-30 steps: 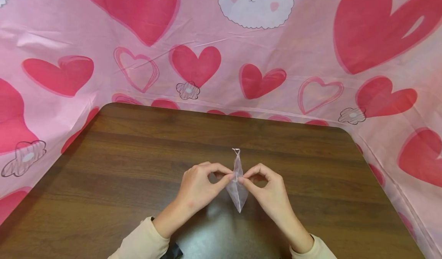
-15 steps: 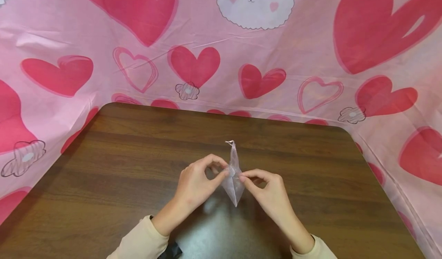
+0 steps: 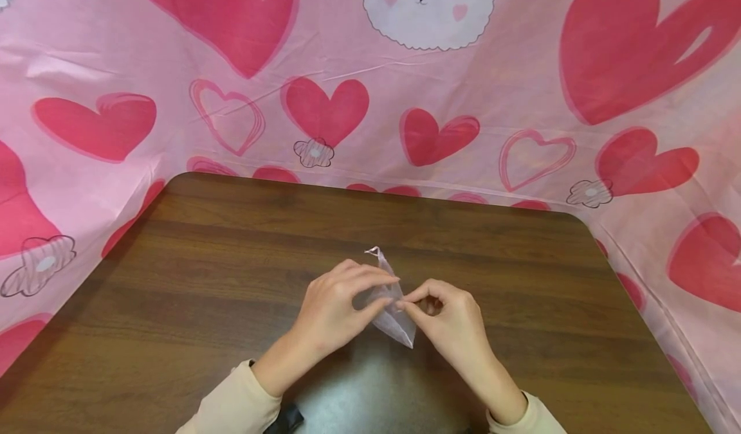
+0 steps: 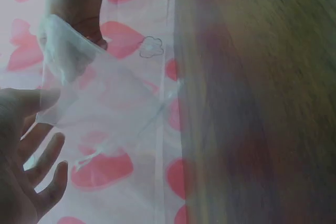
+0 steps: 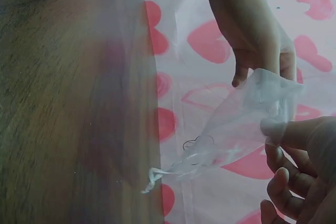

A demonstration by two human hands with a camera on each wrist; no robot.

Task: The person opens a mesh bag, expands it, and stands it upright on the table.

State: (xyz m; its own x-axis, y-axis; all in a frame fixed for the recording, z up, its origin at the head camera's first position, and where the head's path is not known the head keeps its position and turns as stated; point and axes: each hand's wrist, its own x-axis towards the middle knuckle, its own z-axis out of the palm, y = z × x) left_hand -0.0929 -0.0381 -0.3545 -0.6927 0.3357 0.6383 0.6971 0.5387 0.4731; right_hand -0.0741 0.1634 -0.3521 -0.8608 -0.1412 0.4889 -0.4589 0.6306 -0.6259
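A sheer, pale pouch (image 3: 396, 328) is held above the table between both hands, tilted, with a thin white cord (image 5: 152, 179) at its far end. My right hand (image 3: 454, 315) pinches its right side between thumb and index finger. My left hand (image 3: 338, 299) is at the other side, thumb and index finger spread apart over the pouch. In the right wrist view, the left fingers show through or behind the sheer fabric; I cannot tell whether they are inside. In the left wrist view, the left thumb touches the pouch's edge while other fingers stand apart.
A dark brown wooden table (image 3: 231, 241) lies under the hands. Pink cloth (image 3: 370, 54) printed with red hearts rises behind and beside it. A black object (image 3: 285, 419), partly cut off, sits by the left sleeve at the near edge.
My left thumb and index finger have parted, where they pinched the pouch before. The pouch has swung, its far tip leftward and its near tip rightward. My right hand keeps its pinch.
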